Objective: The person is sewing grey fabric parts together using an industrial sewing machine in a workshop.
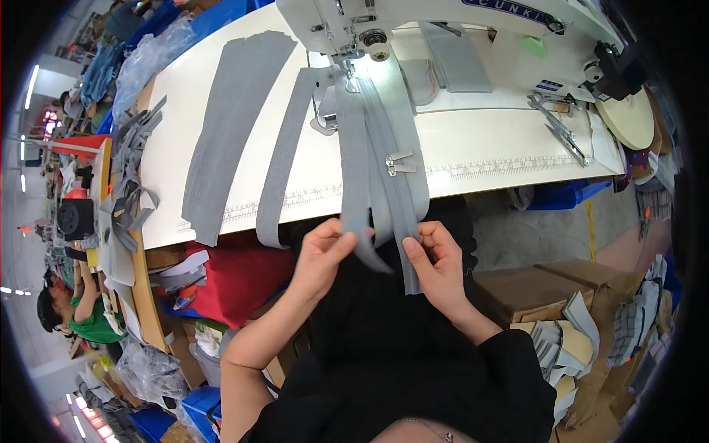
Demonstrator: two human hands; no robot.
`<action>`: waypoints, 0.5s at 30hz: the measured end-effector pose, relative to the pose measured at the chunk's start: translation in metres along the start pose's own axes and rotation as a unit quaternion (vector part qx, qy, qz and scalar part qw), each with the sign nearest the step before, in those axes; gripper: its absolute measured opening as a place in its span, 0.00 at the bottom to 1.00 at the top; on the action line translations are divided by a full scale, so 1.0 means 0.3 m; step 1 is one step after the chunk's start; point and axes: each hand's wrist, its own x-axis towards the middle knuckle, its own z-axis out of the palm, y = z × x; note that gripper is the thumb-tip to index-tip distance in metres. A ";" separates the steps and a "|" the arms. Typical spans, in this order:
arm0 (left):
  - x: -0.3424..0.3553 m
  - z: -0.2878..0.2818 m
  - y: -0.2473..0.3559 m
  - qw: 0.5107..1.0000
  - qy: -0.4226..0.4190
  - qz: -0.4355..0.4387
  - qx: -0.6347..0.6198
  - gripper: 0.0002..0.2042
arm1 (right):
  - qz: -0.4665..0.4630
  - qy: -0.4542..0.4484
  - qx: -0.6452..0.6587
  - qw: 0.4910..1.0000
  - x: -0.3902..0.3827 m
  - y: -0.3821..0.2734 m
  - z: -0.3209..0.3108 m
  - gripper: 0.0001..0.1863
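Note:
My left hand (320, 260) pinches the lower end of a grey fabric strip (353, 162), whose tip curls below the fingers. Between thumb and fingers, my right hand (437, 267) grips the near end of a grey zipper (403, 214). Two silver zipper pulls (399, 163) lie on it partway up. Strip and zipper run side by side over the table edge, up to the lit presser foot (352, 83) of a sewing machine (314, 18). Wider grey fabric lies beneath the zipper. Whether the needle is down in the cloth cannot be made out.
On the white sewing table (473, 140), a wide grey fabric piece (236, 125) and a looped narrow strip (284, 159) lie left. Thread snips (561, 129) rest at the right. Cardboard boxes (524, 292) stand below right; a person in green (92, 317) works far left.

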 end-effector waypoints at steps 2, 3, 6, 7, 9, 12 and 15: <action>-0.021 -0.050 0.010 0.986 -0.047 0.049 -0.155 0.12 | -0.008 -0.007 -0.013 1.000 -0.002 -0.004 0.012 0.06; -0.013 -0.077 0.012 0.983 -0.068 0.058 -0.164 0.14 | -0.021 -0.017 -0.027 0.999 -0.001 -0.009 0.025 0.06; -0.015 -0.083 -0.012 0.975 -0.090 0.023 -0.200 0.16 | -0.030 -0.043 -0.067 0.996 0.007 -0.030 0.056 0.06; -0.018 -0.073 -0.020 0.973 -0.099 0.007 -0.209 0.17 | -0.030 -0.043 -0.067 0.996 0.007 -0.024 0.054 0.06; -0.023 -0.067 -0.035 0.969 -0.100 0.004 -0.227 0.15 | 0.000 -0.020 -0.058 0.998 0.001 -0.006 0.037 0.06; -0.022 -0.067 -0.044 0.955 -0.100 -0.013 -0.280 0.10 | -0.021 -0.007 -0.064 0.998 -0.003 -0.012 0.023 0.07; 0.001 -0.090 -0.083 0.977 -0.117 0.003 -0.179 0.10 | 0.005 -0.015 -0.067 0.998 0.005 -0.009 0.023 0.07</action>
